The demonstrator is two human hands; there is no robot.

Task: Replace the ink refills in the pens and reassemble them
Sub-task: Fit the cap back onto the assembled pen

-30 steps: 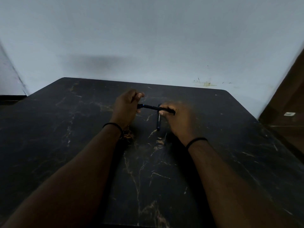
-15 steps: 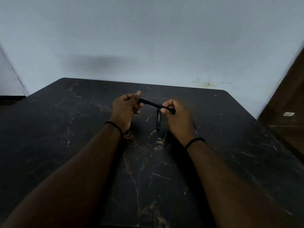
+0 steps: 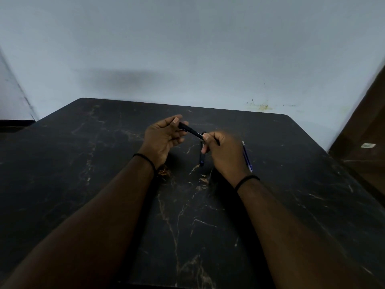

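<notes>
A black pen [image 3: 191, 131] is held above the dark marble table [image 3: 83, 163] between both hands. My left hand [image 3: 164, 138] pinches its left end with thumb and fingers. My right hand [image 3: 225, 153] grips its right end, fingers curled round it. A second dark pen [image 3: 201, 157] lies on the table below, partly hidden by my right hand. A thin blue refill [image 3: 246, 156] with a white tip lies on the table just right of my right hand.
A pale wall stands behind the table's far edge. A brown wooden panel [image 3: 366, 132] rises at the right. The table's rounded far right corner [image 3: 289, 116] is near the refill.
Both hands have lifted the black pen off the table and tilted it, left end higher. My right hand moved left, uncovering the blue refill.
</notes>
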